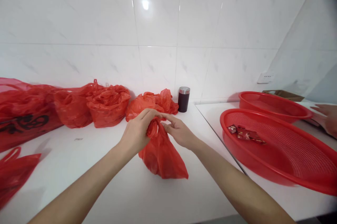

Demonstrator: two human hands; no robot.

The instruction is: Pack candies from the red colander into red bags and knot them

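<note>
A red plastic bag (165, 157) stands on the white table in front of me, its top gathered and its lower part bulging. My left hand (139, 129) is closed around the gathered neck from the left. From the right, my right hand (180, 131) pinches at the same neck, thumb and fingertips close to the left hand's fingers. What is inside the bag cannot be made out through the plastic. Just behind my hands, against the wall, lie more crumpled red plastic bags (147, 102).
Several filled red bags (109, 110) line the wall at left; another red bag (18, 171) lies nearer. A dark tumbler (183, 99) stands behind. At right are a red basket (284, 154) holding small packets (246, 134), a second basket (273, 104) and another person's hand (328, 115).
</note>
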